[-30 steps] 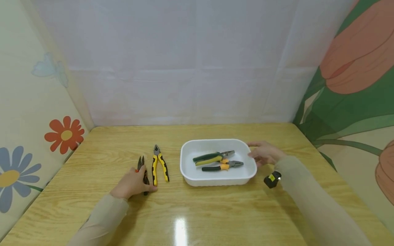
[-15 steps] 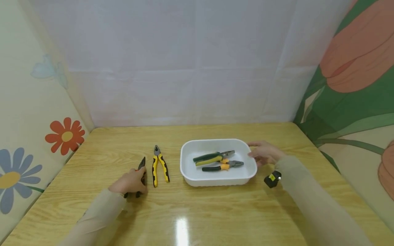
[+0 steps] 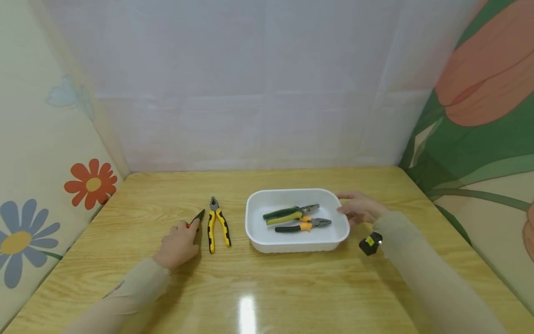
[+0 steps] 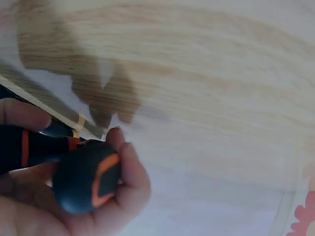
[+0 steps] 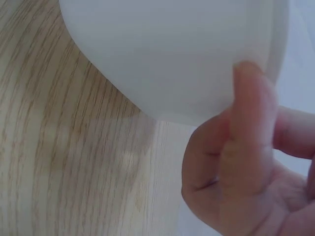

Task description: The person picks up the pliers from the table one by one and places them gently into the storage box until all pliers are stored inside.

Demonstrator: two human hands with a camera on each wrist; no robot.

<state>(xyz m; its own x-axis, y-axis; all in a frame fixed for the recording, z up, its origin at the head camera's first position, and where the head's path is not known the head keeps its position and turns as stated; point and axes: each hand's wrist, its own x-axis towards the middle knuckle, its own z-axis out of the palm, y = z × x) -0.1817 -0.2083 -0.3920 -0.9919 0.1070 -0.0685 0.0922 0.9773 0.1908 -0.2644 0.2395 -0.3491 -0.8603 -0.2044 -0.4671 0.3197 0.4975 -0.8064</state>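
Observation:
In the head view my left hand [image 3: 177, 246] grips a pair of long-nose pliers [image 3: 200, 218], their dark tips pointing away to the right. Black handles with orange trim [image 4: 86, 179] lie within its curled fingers in the left wrist view. Just right of that hand, yellow-and-black pliers [image 3: 211, 227] lie on the table with handles spread. My right hand [image 3: 359, 207] holds the right end of a white plastic tub [image 3: 298, 243]; its thumb [image 5: 251, 108] presses the outer wall. Inside the tub lie green-and-yellow pliers [image 3: 285, 215] and orange-and-black pliers [image 3: 302, 227].
A small black object with a yellow patch [image 3: 370, 243] is beside the right sleeve. The wooden table [image 3: 292, 292] ends at a white cloth backdrop [image 3: 250, 93]. Floral panels stand at both sides, a red flower [image 3: 92, 184] on the left one.
My left hand has shifted left and turned with the long-nose pliers. Their spread tips have come together, and the handles are now hidden in the hand. My right hand and the tub stay put.

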